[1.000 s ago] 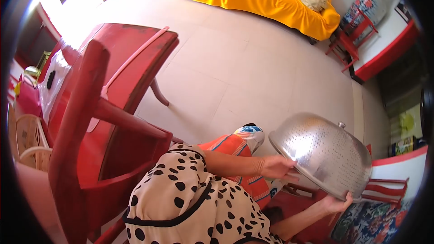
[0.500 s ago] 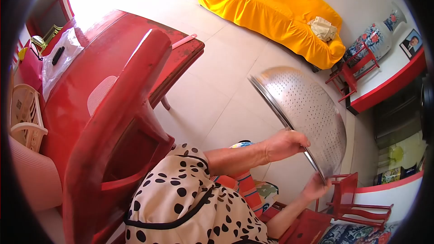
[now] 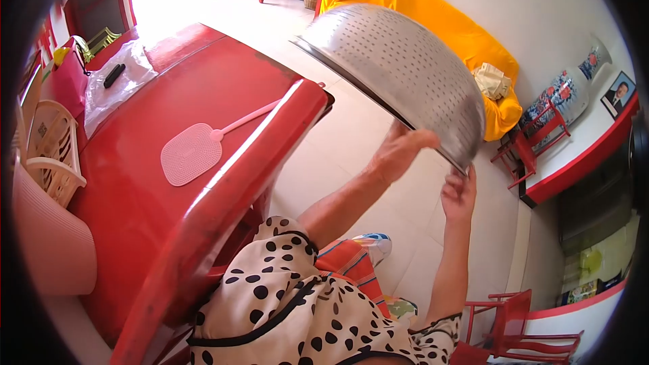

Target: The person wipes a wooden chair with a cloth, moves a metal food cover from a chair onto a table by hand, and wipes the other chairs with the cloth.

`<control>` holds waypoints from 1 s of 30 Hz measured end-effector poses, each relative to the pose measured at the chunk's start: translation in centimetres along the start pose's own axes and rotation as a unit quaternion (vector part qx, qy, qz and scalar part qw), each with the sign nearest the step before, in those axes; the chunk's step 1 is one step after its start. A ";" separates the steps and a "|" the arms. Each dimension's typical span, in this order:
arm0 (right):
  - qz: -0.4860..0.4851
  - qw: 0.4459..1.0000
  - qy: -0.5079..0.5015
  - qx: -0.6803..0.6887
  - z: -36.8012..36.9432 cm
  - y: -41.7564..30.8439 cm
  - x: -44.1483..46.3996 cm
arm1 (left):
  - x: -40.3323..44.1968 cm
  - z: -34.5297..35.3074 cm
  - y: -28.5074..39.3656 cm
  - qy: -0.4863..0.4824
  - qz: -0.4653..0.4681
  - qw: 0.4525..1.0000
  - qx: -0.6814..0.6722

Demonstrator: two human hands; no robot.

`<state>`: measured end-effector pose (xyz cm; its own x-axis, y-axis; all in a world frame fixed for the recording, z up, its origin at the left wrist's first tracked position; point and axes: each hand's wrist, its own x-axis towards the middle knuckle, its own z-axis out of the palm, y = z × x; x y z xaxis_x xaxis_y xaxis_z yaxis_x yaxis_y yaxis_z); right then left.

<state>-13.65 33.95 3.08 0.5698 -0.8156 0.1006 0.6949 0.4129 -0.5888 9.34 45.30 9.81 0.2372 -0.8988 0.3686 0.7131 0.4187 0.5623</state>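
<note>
A large metal colander (image 3: 405,61), pierced with many small holes, is held up in the air above the floor. It is tilted, its rounded outside facing up and to the right and its rim running down toward the right. My left hand (image 3: 402,152) is closed on the rim, with the thumb against the outer wall. At the rim's lower right end, my right hand (image 3: 460,192) grips with curled fingers. The inside of the colander is hidden from view.
To the left, a red table (image 3: 223,88) carries a pink fly swatter (image 3: 193,154), a plastic bag (image 3: 135,81) and a plastic basket (image 3: 54,135). A red chair back (image 3: 257,155) stands close by. Behind the colander is a yellow-covered sofa (image 3: 473,40); small red chairs (image 3: 510,324) are at right.
Both hands have raised the colander up and to the left, and it now overlaps the sofa in view. The camera view has shifted, showing more of the fly swatter.
</note>
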 end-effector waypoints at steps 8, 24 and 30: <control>0.067 0.970 0.142 -0.187 10.4 5.6 9.7 | 1.0 -4.2 5.1 0.098 0.212 0.971 0.041; 0.159 0.934 -0.110 -0.302 21.7 16.6 12.9 | -3.0 -9.2 5.9 0.292 0.502 0.810 0.078; 0.176 0.832 -0.264 -0.454 19.3 19.9 8.6 | -5.9 -14.0 2.7 0.352 0.358 0.854 0.139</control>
<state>13.54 43.00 7.70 0.9482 -0.3176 -0.0097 -0.0383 -0.0840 -0.9957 19.08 49.95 -1.17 0.9537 -0.2150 0.2102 0.0595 0.8202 0.5690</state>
